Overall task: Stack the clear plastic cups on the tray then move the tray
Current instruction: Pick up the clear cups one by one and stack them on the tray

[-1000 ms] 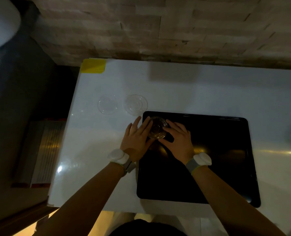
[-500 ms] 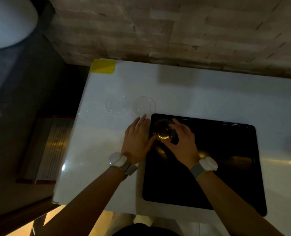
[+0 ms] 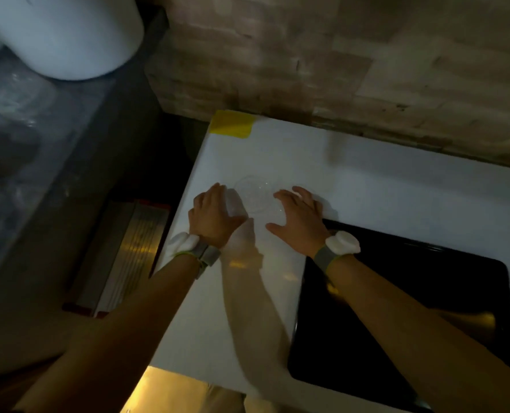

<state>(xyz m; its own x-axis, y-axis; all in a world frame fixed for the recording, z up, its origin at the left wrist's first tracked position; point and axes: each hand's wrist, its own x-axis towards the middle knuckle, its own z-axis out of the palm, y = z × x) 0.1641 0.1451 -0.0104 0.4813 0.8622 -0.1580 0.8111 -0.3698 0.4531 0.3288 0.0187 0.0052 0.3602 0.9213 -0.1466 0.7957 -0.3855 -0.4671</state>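
One clear plastic cup (image 3: 254,192) stands on the white table (image 3: 397,192), just left of the black tray (image 3: 426,281). My left hand (image 3: 215,213) rests at the cup's left side with its fingers curled, and I cannot see it gripping the cup. My right hand (image 3: 300,219) lies palm down with spread fingers to the cup's right, at the tray's far left corner. Any second cup is hidden under that hand. No cup shows on the visible part of the tray. The picture is dim and blurred.
Yellow tape (image 3: 232,124) marks the table's far left corner, and a brick wall runs behind the table. Left of the table's edge the floor drops to a ribbed metal panel (image 3: 128,251). A large white round object (image 3: 69,34) hangs at top left.
Both hands left the cup they held over the tray's corner and moved up and left to the cups on the table. The camera swung left and closer.
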